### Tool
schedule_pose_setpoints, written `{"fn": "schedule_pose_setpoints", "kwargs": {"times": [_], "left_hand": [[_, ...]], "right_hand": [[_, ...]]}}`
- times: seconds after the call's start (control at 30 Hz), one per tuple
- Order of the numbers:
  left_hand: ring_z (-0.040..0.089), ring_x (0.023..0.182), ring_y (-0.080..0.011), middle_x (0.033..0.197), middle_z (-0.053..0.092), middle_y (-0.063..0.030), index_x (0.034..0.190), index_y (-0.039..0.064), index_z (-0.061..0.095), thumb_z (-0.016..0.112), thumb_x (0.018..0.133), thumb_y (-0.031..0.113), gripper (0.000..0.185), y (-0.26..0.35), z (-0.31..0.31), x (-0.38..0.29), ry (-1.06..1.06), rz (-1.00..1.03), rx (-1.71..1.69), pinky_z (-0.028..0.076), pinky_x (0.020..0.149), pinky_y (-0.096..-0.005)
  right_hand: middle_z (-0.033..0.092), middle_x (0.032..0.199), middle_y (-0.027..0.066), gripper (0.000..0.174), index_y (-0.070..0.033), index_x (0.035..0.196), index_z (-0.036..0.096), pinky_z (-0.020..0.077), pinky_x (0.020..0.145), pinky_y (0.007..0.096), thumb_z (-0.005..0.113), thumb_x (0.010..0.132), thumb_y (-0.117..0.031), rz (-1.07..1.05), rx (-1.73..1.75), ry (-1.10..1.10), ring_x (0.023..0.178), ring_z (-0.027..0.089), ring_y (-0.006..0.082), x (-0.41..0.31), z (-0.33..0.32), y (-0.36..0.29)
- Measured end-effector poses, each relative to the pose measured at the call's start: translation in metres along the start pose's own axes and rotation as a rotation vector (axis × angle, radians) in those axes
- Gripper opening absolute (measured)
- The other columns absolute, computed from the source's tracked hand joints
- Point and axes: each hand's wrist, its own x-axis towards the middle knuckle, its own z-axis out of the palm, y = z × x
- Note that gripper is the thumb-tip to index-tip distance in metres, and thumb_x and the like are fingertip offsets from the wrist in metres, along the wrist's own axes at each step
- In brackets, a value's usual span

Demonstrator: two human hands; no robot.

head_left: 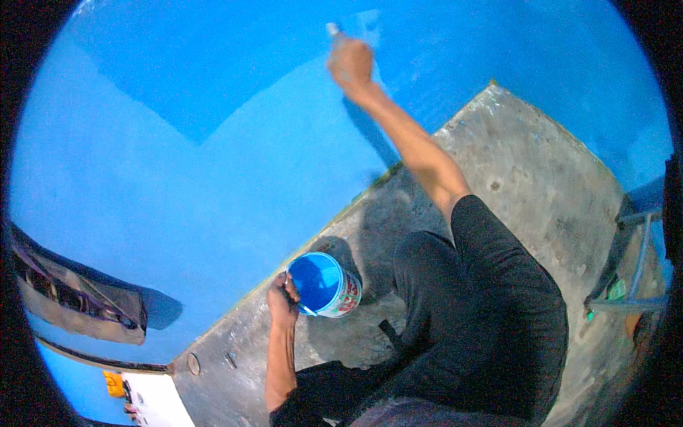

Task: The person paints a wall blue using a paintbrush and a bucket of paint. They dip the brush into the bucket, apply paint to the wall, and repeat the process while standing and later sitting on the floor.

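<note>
My left hand grips the rim and handle side of a plastic paint bucket, which bears red printing on its wall. Blue paint shows inside it. Up at the wall, my right hand is closed around a paintbrush; the hand and brush are blurred, and most of the handle is hidden in the fist. The brush end lies over the blue wall; I cannot tell whether it touches. Darker and paler blue areas meet around it in angled edges.
A grey concrete floor runs along the wall's foot into a corner. At the right stands a frame of bars. A dark, glossy object juts from the wall at left. A yellow item lies beyond a doorway, beside a bright floor patch.
</note>
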Motion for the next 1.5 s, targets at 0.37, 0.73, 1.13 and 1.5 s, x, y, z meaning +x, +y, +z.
{"fn": "schedule_pose_setpoints", "kwargs": {"times": [0.37,0.73,1.13,1.5], "left_hand": [[0.032,0.047,-0.0086,0.057,0.036,0.0052,0.085,0.009,0.054,0.046,0.094,0.020,0.016,-0.007,-0.007,0.002,-0.025,0.001,-0.037,0.027,0.043,-0.0244],[0.034,0.046,-0.0112,0.056,0.037,0.0035,0.085,0.008,0.054,0.045,0.095,0.020,0.018,-0.008,-0.010,0.002,0.003,-0.018,-0.009,0.028,0.044,-0.0262],[0.035,0.046,-0.0106,0.056,0.038,0.0039,0.086,0.008,0.054,0.046,0.095,0.021,0.017,-0.010,-0.014,0.003,-0.021,0.022,0.062,0.030,0.044,-0.0261],[0.040,0.050,-0.0128,0.057,0.044,-0.0005,0.076,0.009,0.058,0.050,0.095,0.020,0.024,-0.004,-0.014,0.001,-0.006,0.030,0.102,0.031,0.049,-0.0291]], "right_hand": [[0.072,0.076,0.0105,0.019,-0.007,0.095,0.074,0.0546,0.059,0.0326,0.069,0.083,-0.021,0.050,0.295,-0.125,0.059,0.070,0.0171,0.027,-0.018,0.085],[0.068,0.078,0.0217,0.017,-0.005,0.083,0.072,0.0539,0.064,0.0479,0.064,0.077,-0.019,0.096,-0.189,0.011,0.071,0.066,0.0412,0.029,-0.018,0.095],[0.071,0.073,0.0078,0.021,-0.010,0.094,0.076,0.0531,0.055,0.0302,0.071,0.083,-0.027,0.115,0.218,-0.099,0.057,0.068,0.0144,0.049,-0.032,0.158],[0.072,0.080,0.0108,0.023,-0.006,0.097,0.074,0.0524,0.056,0.0323,0.069,0.082,-0.022,0.120,-0.087,-0.044,0.065,0.068,0.0187,0.039,-0.056,0.160]]}}
